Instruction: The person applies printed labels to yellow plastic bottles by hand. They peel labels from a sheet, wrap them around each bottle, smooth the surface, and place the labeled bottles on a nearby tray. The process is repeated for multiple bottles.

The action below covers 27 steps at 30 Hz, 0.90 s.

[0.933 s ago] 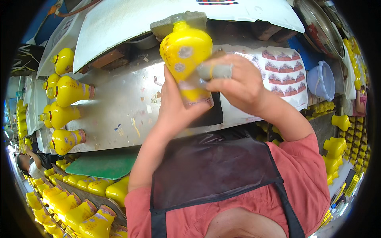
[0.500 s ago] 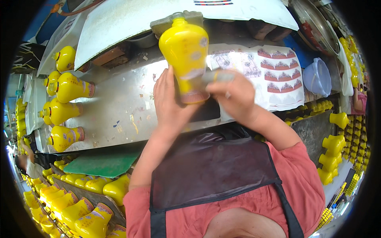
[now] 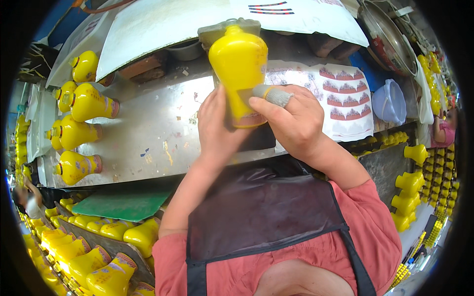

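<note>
And round it goes! The bottle (image 3: 238,54) has rolled in the grip: the silvery round prints that faced up a moment ago have slid away to the right, and a plain yellow face is on top now. For the work in hand, that seems to put a fresh side under the right hand (image 3: 296,118). The left hand (image 3: 212,123) cups the narrow end from the left, fingers curled round it. The right fingers are bent in close against the waist; a brownish patch shows below their tips, too blurred to call, so I cannot tell whether they pinch anything.

Where's the bottle? Held above the surface (image 3: 133,133), its neck overlapping a rough grey block (image 3: 205,33), its patterned foot toward the wearer.

Now the textures: glossy yellow skin, broad shoulders, a taper to the waist, a slight flare at the foot. On a right finger, a ribbed grey wrap (image 3: 279,97), woven-looking, with a yellow band (image 3: 267,92). Scuffed, shiny metal underneath, flecked with scraps; and to the right, a flat white sheet (image 3: 353,127) printed with scalloped reddish strips.
</note>
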Available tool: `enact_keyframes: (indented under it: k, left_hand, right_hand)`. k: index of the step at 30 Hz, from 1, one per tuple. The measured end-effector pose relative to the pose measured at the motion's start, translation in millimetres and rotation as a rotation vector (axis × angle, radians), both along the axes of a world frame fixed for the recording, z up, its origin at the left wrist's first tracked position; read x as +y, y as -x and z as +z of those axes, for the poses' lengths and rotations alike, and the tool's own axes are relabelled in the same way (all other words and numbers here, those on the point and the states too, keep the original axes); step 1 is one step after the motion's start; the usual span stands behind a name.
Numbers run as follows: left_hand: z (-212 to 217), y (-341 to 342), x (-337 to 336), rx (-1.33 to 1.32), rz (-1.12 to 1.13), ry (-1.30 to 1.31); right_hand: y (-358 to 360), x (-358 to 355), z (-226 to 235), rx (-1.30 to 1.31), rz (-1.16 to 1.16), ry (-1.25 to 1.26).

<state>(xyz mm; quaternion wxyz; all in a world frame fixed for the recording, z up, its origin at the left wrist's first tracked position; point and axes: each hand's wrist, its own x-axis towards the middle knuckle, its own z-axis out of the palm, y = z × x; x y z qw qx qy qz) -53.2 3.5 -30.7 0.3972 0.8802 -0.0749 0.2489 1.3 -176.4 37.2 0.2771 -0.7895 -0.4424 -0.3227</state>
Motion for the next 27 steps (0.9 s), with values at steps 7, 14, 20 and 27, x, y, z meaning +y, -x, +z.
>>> enact_keyframes:
  k: [7,14,20,27]
  left_hand:
    - [0,5,23,0.289,-0.201,0.468]
    - [24,-49,37,0.375,-0.314,1.124]
    - [47,-68,15,0.459,-0.209,0.981]
    - [65,-66,8,0.502,-0.048,0.905]
  right_hand:
    - [-1,1,5,0.069,0.101,-0.040]
    - [-4,-6,2,0.169,0.276,0.077]
    - [-1,-5,5,0.121,0.045,0.017]
    - [-7,-8,0,0.052,-0.021,0.039]
